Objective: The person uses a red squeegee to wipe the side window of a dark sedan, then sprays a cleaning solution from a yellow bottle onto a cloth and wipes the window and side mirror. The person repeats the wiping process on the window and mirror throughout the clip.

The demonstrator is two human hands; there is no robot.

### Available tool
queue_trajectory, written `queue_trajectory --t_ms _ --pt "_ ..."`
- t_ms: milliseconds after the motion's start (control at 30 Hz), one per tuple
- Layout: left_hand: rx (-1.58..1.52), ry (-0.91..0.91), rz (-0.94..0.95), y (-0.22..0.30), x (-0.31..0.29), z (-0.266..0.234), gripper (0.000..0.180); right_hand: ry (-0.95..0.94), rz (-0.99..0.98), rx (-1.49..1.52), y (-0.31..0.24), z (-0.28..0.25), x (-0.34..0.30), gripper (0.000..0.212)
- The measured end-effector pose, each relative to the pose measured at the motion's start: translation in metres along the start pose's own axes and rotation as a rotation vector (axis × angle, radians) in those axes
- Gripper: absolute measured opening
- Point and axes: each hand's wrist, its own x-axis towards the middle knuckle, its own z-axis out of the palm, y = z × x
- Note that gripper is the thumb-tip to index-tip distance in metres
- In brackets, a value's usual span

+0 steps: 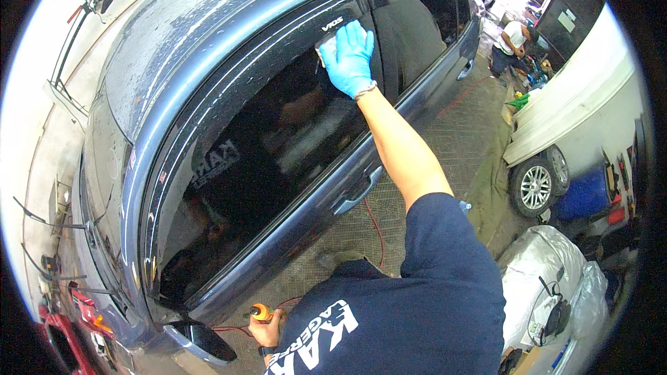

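Observation:
My right hand, in a blue glove, is stretched far out against the upper rear part of the front side window of a dark blue-grey car. Under its fingers is a white cloth, mostly hidden and pressed near the dark window visor. Low down by the side mirror, my bare left hand grips a small orange bottle. A dark watch is on that wrist. Reflections and a pale haze show on the glass.
Water drops cover the car roof. A red hose runs over the gridded floor. At the right stand wheels, a blue drum and silvery plastic-wrapped bundles. Another person crouches at the far right.

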Motion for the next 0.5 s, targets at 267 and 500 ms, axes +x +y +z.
queue_trajectory --t_ms 267,500 --pt "0.057 -0.070 0.023 0.016 0.020 0.008 0.040 -0.082 0.067 0.189 -0.010 -0.011 -0.001 0.068" --pt "-0.115 -0.062 -0.063 0.009 0.019 0.000 0.038 -0.421 0.271 0.201 -0.010 -0.040 -0.220 0.081"
